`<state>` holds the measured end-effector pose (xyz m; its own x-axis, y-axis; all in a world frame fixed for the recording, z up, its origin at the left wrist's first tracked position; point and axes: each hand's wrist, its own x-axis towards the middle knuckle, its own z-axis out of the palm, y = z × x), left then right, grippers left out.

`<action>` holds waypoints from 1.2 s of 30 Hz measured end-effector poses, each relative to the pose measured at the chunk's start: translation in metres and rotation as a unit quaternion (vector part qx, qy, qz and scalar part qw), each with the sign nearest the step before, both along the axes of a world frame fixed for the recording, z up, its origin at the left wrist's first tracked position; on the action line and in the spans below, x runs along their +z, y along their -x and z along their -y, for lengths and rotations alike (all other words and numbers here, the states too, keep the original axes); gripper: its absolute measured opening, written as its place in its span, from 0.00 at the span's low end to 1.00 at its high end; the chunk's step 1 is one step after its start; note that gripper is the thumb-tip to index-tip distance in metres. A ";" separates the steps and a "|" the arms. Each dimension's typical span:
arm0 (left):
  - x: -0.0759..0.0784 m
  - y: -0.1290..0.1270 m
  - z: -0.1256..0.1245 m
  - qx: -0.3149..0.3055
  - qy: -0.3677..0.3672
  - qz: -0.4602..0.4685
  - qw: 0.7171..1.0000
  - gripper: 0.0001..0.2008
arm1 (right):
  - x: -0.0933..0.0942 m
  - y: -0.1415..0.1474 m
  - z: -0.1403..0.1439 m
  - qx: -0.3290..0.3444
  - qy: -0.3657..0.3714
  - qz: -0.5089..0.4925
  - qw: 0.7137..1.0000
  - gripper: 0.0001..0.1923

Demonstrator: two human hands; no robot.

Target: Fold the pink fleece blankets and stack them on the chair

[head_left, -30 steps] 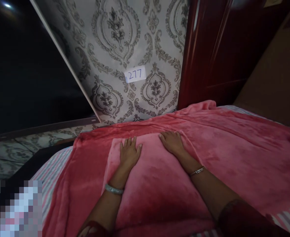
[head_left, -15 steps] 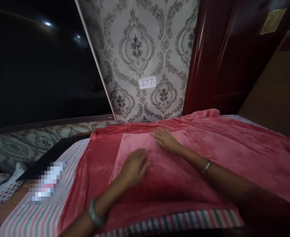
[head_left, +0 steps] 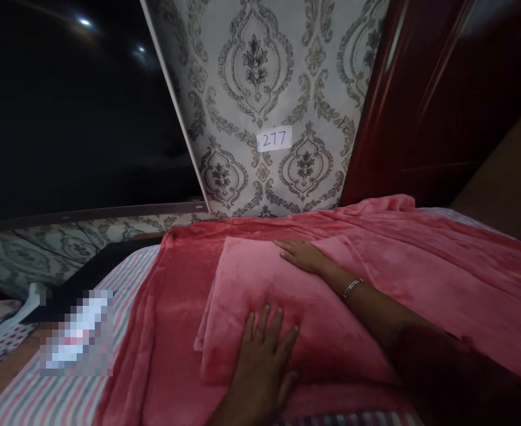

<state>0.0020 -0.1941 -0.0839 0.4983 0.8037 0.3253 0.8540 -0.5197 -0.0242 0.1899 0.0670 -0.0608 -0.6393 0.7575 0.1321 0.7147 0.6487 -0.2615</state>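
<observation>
Pink blanket, folded: left hand near, right hand far, both spread flat, smoothing; next likely pressing creases outward.

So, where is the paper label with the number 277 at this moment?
In the head view the label 277 is on the patterned wallpaper, upper centre, above the pink blanket and left of the dark red door.

We see a bed with a striped sheet; a pink blanket covers it from the centre toward three o'clock, its folded part lying on top at the centre.
</observation>
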 end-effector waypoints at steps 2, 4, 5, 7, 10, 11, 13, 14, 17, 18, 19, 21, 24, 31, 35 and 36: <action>0.000 -0.001 0.001 0.002 0.006 0.011 1.000 0.45 | -0.005 0.000 0.000 0.000 -0.003 -0.011 1.000 0.29; 0.002 -0.003 0.002 0.006 0.018 0.023 1.000 0.45 | -0.006 -0.002 0.002 0.003 -0.006 -0.012 1.000 0.29; 0.003 -0.004 0.002 0.008 0.025 0.028 0.999 0.45 | -0.006 -0.003 0.002 0.004 -0.004 -0.008 1.000 0.30; 0.007 -0.004 0.002 0.006 0.039 0.037 0.999 0.44 | 0.000 -0.003 0.002 -0.005 0.006 0.012 1.000 0.30; 0.015 0.004 0.004 -0.019 0.037 0.049 0.998 0.39 | 0.017 0.009 0.008 -0.039 0.010 0.052 0.998 0.31; 0.018 0.010 0.006 -0.023 0.024 0.055 0.998 0.36 | 0.023 0.017 0.014 -0.036 -0.002 0.055 0.998 0.32; 0.021 0.024 0.008 -0.004 -0.027 0.070 0.997 0.29 | 0.034 0.040 0.032 0.021 -0.040 0.045 0.998 0.32; 0.021 0.031 0.010 0.020 -0.056 0.077 0.995 0.26 | 0.037 0.053 0.043 0.072 -0.055 0.037 0.995 0.32; 0.014 0.050 0.012 0.094 -0.100 0.082 0.987 0.25 | 0.036 0.094 0.070 0.227 -0.051 0.032 0.972 0.30; 0.009 0.054 0.013 0.111 -0.099 0.078 0.986 0.27 | 0.033 0.105 0.074 0.258 -0.042 0.032 0.965 0.30; 0.004 0.056 0.014 0.125 -0.094 0.072 0.985 0.29 | 0.031 0.114 0.074 0.275 -0.033 0.032 0.960 0.29; -0.006 0.059 0.015 0.143 -0.084 0.060 0.984 0.32 | 0.025 0.126 0.063 0.273 -0.022 0.032 0.961 0.28; -0.015 0.059 0.016 0.152 -0.076 0.052 0.984 0.34 | 0.019 0.135 0.032 0.224 -0.008 0.033 0.974 0.28; -0.021 0.062 0.010 0.146 -0.090 0.053 0.984 0.36 | 0.005 0.140 -0.016 0.145 0.057 0.007 0.988 0.31; -0.024 0.063 0.008 0.150 -0.090 0.070 0.982 0.35 | -0.001 0.141 -0.019 0.141 0.046 -0.012 0.989 0.32; -0.024 0.063 0.008 0.152 -0.090 0.077 0.981 0.35 | -0.001 0.141 -0.018 0.143 0.045 -0.015 0.989 0.32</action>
<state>-0.0613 -0.2023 -0.1076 0.1785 0.8303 0.5280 0.9694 -0.2403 0.0501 0.0485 0.0854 -0.0622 -0.8255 0.5565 0.0937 0.4973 0.7958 -0.3456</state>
